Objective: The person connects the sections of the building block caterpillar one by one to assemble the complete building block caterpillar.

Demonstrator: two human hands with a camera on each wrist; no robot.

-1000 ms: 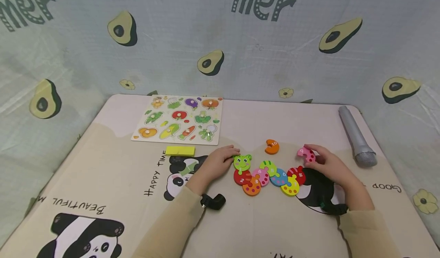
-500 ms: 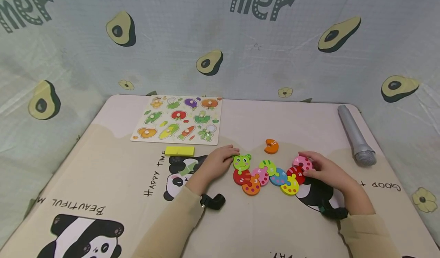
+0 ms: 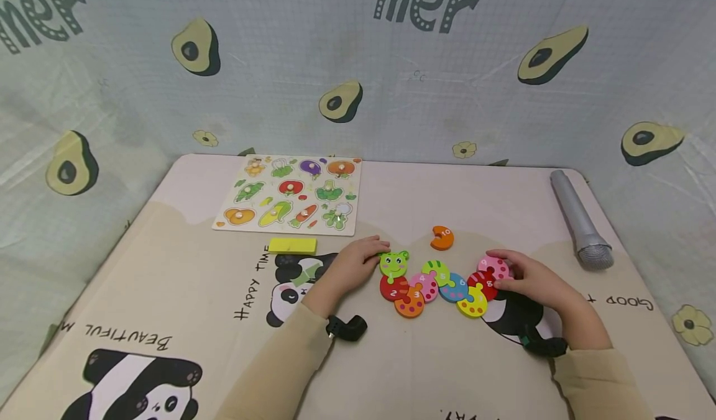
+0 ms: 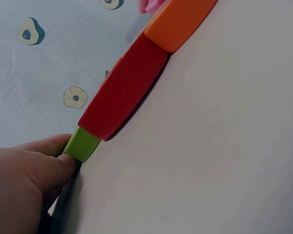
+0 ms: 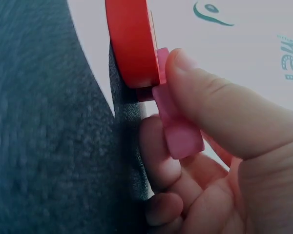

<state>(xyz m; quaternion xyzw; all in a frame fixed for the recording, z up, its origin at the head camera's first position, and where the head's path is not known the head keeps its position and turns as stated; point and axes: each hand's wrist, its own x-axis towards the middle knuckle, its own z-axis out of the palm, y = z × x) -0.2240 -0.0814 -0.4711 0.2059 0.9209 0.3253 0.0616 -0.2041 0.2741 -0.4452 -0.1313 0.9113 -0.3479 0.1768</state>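
A wooden caterpillar puzzle of numbered round pieces lies in a zigzag on the table. At its left end is the green caterpillar head (image 3: 394, 264), its edge held between the thumb and a finger of my left hand (image 3: 353, 267). From there run a red piece (image 4: 124, 90), an orange piece (image 4: 180, 24) and several more. At the right end my right hand (image 3: 534, 278) pinches a pink puzzle piece (image 5: 178, 122) between thumb and fingers. It sits against the red piece numbered 8 (image 5: 133, 44); the right wrist view shows it tilted. Behind the row lies a loose orange piece numbered 10 (image 3: 442, 238).
A vegetable peg puzzle board (image 3: 265, 204) lies at the back left, with a yellow block (image 3: 293, 246) in front of it. A grey microphone (image 3: 578, 221) lies near the right edge. The avocado-print cloth (image 3: 425, 109) hangs behind the table (image 3: 447, 190).
My right hand has brought the pink piece left and down, against the red piece 8 at the row's end. My left hand has stayed at the green head.
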